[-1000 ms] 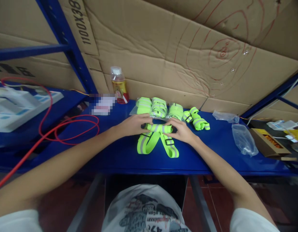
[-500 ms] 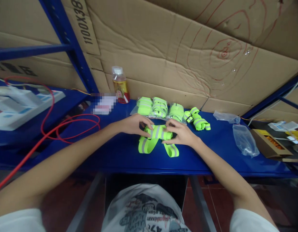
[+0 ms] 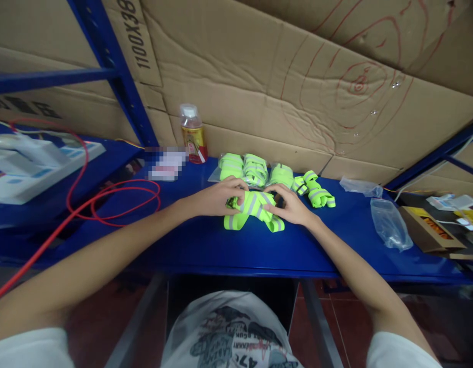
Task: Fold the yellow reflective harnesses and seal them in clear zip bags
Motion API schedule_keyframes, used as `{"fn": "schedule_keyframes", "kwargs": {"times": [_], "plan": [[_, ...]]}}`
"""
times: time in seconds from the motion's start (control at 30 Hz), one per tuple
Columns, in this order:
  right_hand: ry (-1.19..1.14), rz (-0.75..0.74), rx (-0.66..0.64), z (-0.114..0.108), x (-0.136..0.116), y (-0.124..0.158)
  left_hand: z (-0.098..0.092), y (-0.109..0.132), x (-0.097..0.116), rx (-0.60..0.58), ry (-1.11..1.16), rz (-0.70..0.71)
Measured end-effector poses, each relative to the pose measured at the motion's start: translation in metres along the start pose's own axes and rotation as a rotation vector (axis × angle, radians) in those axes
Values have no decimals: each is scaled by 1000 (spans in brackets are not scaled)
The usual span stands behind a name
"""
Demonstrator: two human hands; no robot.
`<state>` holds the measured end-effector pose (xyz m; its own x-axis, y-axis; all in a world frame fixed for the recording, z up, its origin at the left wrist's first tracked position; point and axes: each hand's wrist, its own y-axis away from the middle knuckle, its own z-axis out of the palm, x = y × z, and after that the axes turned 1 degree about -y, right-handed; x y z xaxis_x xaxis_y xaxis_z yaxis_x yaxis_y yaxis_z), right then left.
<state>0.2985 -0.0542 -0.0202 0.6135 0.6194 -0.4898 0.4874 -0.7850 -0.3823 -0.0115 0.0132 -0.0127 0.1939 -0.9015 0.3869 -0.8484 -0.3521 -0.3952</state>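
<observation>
A neon-yellow reflective strap [image 3: 254, 210] with grey stripes lies half rolled on the blue shelf [image 3: 229, 245]. My left hand [image 3: 215, 197] grips its left end with curled fingers. My right hand [image 3: 292, 207] pinches its right end. Only short loops of the strap hang out below my fingers. Behind my hands lie three bagged rolled straps [image 3: 254, 171] in a row. One loose rolled strap [image 3: 315, 191] lies to their right.
A drink bottle [image 3: 193, 134] stands against the cardboard wall at the back. A red cable [image 3: 106, 202] coils at the left by a white device [image 3: 33, 163]. Empty plastic bags [image 3: 389, 222] and a small cardboard box [image 3: 428, 232] lie at the right.
Both hands have rolled the strap up towards the back. The long loops that trailed towards me are now short. The bundle between my fingers is thicker.
</observation>
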Motion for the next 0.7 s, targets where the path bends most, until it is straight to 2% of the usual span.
{"fn": "schedule_keyframes", "kwargs": {"times": [0.2, 0.37, 0.47, 0.63, 0.7], "plan": [[-113, 53, -13, 4, 8, -2, 1, -2, 12, 10, -82, 14], [-10, -56, 3, 0, 2, -3, 7, -1, 4, 58, -89, -125], [59, -107, 7, -1, -5, -2, 11, 3, -3, 2, -16, -194], [137, -156, -25, 1, -13, 1, 2, 4, 1, -90, 85, -130], [190, -160, -52, 2, -14, 3, 0, 4, 3, -81, 102, -120]]}}
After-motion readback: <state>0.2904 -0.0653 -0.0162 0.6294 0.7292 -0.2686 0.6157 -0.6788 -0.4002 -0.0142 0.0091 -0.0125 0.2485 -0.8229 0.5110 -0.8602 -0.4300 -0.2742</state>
